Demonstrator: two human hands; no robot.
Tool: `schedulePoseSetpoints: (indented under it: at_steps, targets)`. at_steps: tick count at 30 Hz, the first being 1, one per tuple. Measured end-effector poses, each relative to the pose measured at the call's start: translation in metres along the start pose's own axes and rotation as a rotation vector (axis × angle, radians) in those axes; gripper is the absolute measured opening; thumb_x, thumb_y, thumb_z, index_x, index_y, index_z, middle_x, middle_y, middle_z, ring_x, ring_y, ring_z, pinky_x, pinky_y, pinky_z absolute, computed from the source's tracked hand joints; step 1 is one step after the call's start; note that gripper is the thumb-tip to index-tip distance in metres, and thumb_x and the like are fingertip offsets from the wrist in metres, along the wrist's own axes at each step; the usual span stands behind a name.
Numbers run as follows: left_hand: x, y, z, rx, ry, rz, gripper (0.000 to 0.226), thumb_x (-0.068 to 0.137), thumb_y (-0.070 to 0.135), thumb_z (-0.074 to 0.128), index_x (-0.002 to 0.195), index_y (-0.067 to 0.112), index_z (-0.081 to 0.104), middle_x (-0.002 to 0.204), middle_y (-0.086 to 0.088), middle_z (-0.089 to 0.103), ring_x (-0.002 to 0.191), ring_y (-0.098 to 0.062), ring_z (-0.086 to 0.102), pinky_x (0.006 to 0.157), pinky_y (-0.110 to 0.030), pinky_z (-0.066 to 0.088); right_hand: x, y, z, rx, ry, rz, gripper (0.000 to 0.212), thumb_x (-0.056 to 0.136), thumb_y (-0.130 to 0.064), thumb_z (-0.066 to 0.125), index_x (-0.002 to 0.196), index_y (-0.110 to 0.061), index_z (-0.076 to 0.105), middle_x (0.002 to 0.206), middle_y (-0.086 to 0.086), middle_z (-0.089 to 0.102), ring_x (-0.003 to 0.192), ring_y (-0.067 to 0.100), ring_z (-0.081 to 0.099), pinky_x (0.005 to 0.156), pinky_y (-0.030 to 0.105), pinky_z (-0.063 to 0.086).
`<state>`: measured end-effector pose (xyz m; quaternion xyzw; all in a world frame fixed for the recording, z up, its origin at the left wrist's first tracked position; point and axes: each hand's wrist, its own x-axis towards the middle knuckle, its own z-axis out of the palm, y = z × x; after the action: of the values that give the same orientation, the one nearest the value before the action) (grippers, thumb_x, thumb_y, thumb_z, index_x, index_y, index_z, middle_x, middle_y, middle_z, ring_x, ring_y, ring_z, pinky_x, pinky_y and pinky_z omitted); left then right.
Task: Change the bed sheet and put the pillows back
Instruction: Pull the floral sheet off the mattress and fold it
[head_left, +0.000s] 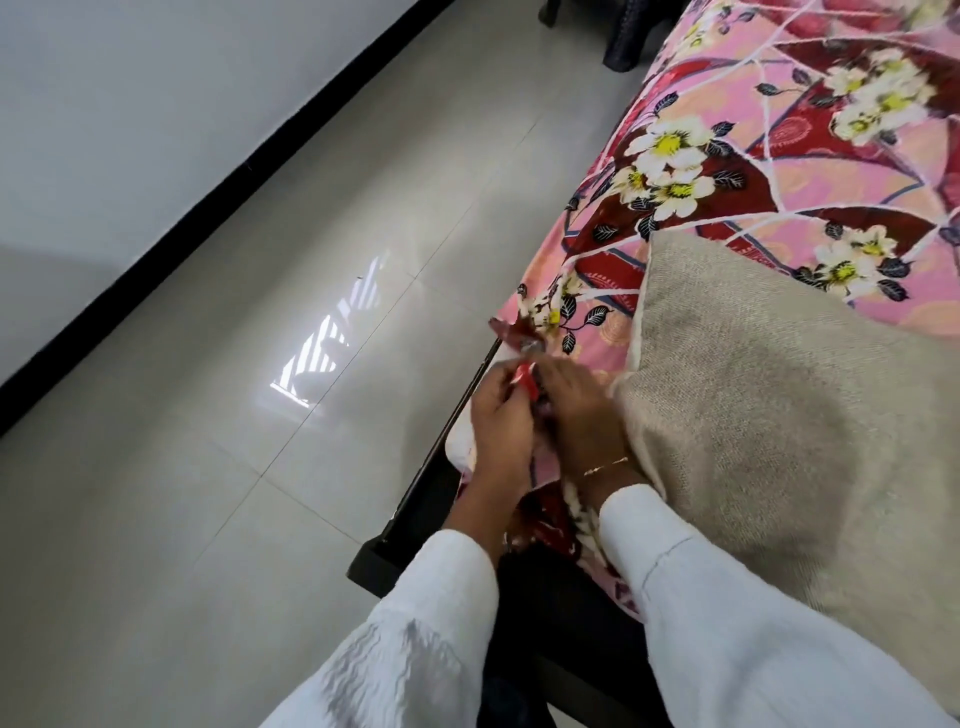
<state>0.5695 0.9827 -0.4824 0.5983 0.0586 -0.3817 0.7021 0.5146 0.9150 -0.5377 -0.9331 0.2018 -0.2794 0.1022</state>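
The sheet (769, 171) is smooth printed cloth, the pillow (769, 415) a coarse matt weave, the sleeves (727, 623) soft white cloth, the floor (260, 415) glossy tile, the bed frame (415, 499) dark and matt.

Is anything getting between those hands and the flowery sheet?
Nothing visible does. Both the left hand and the right hand already hold the floral sheet at the bed's edge; the beige pillow lies beside them, right of the right wrist.

Pink-and-maroon floral bed sheet (779, 171) — plain beige pillow (769, 415).
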Motion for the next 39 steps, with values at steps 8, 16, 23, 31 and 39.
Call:
schedulePoseSetpoints:
  at_steps: [8, 16, 23, 31, 39]
  targets:
    - [0.033, -0.015, -0.024, 1.066, -0.02, 0.248, 0.031, 0.085, 0.021, 0.055, 0.113, 0.01, 0.062, 0.116, -0.009, 0.061, 0.112, -0.028, 0.051, 0.095, -0.033, 0.037, 0.01, 0.012, -0.012, -0.245, -0.482, 0.063, 0.043, 0.081, -0.025, 0.044, 0.12, -0.016, 0.058, 0.121, 0.02, 0.056, 0.116, 0.044, 0.049, 0.094, 0.055, 0.042]
    - [0.002, -0.058, -0.062, 1.204, -0.05, -0.013, 0.029, 0.086, 0.017, 0.054, 0.111, 0.004, 0.048, 0.111, -0.019, 0.052, 0.096, -0.039, 0.056, 0.078, -0.034, 0.042, -0.02, -0.004, 0.012, -0.253, -0.852, 0.005, 0.054, 0.06, -0.038, 0.071, 0.112, -0.023, 0.067, 0.117, 0.02, 0.063, 0.106, 0.049, 0.057, 0.067, 0.056, 0.055]
    - [-0.014, -0.044, -0.012, 0.808, -0.13, 0.158, 0.019, 0.089, -0.003, 0.045, 0.101, 0.001, 0.059, 0.098, -0.012, 0.065, 0.088, -0.024, 0.058, 0.066, -0.019, 0.035, -0.02, 0.007, -0.01, -0.153, -0.457, 0.081, 0.023, 0.07, -0.012, 0.049, 0.078, -0.006, 0.07, 0.077, 0.013, 0.068, 0.067, 0.032, 0.065, 0.053, 0.03, 0.055]
    - [-0.004, -0.029, 0.015, 1.13, -0.292, 0.206, 0.022, 0.092, 0.012, 0.044, 0.103, 0.004, 0.06, 0.105, -0.014, 0.063, 0.098, -0.028, 0.058, 0.084, -0.036, 0.046, -0.002, 0.026, -0.054, -0.308, -0.56, 0.213, 0.049, 0.081, -0.024, 0.033, 0.12, -0.004, 0.055, 0.121, 0.026, 0.056, 0.122, 0.049, 0.043, 0.101, 0.06, 0.033]
    - [-0.015, 0.025, -0.026, 1.583, -0.182, 0.257, 0.044, 0.095, 0.018, 0.04, 0.138, 0.011, 0.039, 0.139, -0.011, 0.042, 0.133, -0.026, 0.033, 0.107, -0.043, 0.033, 0.028, -0.034, -0.076, -0.198, -0.664, 0.361, 0.061, 0.093, -0.02, 0.047, 0.146, -0.02, 0.018, 0.154, 0.01, 0.013, 0.144, 0.029, 0.005, 0.115, 0.046, 0.013]
